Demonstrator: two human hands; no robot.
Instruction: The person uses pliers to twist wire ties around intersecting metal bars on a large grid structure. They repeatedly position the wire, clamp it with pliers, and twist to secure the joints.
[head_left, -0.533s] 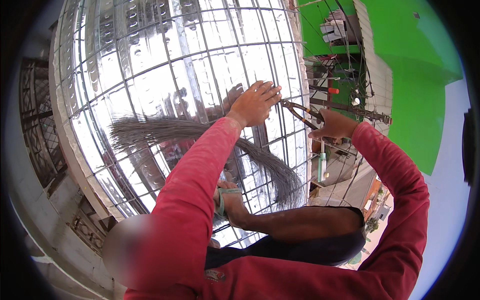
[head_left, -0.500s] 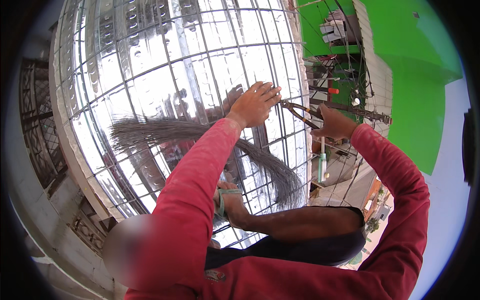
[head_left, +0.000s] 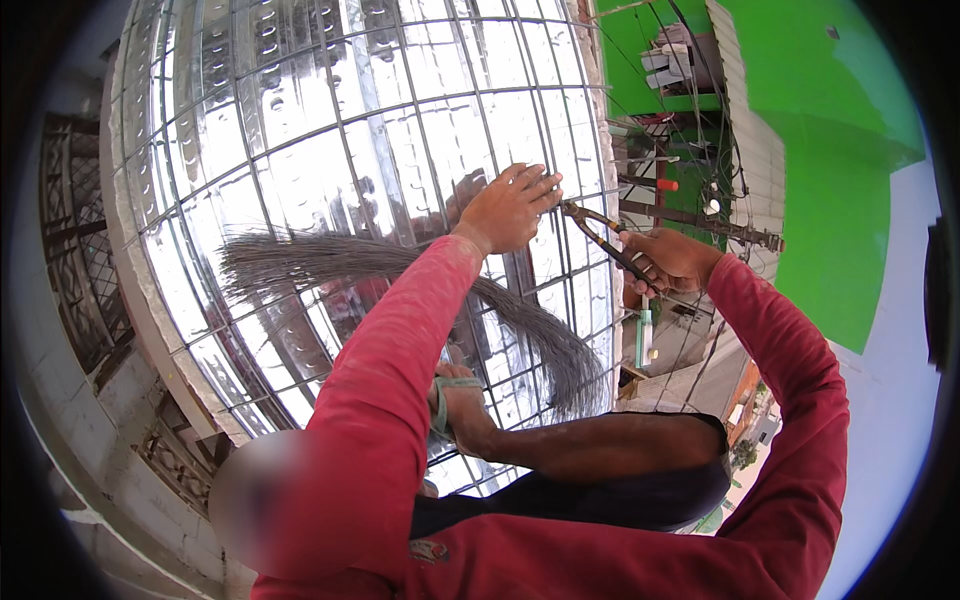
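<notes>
My right hand [head_left: 672,262] is closed round the handles of long-handled pincers [head_left: 600,238]. Their jaws reach left to a bar crossing near the edge of the steel mesh [head_left: 410,105]. Close beside those jaws is my left hand [head_left: 510,208], its fingers stretched out and slightly apart over the mesh bars. Its thumb and underside are hidden. Whether a thin wire sits in the jaws is too small to tell. A bundle of thin grey wires [head_left: 540,330] lies across the mesh, passing under my left forearm.
Shiny ribbed metal decking [head_left: 300,110] lies beneath the mesh. My sandalled foot [head_left: 462,405] rests on the mesh near the bundle. Beyond the right edge, the deck drops off to cables [head_left: 735,150] and a green wall [head_left: 830,200]. Grilles [head_left: 85,240] stand past the left edge.
My right hand has turned, and the pincers' handles have swung lower, closer together. The jaws remain at the same crossing. My left hand has hardly moved.
</notes>
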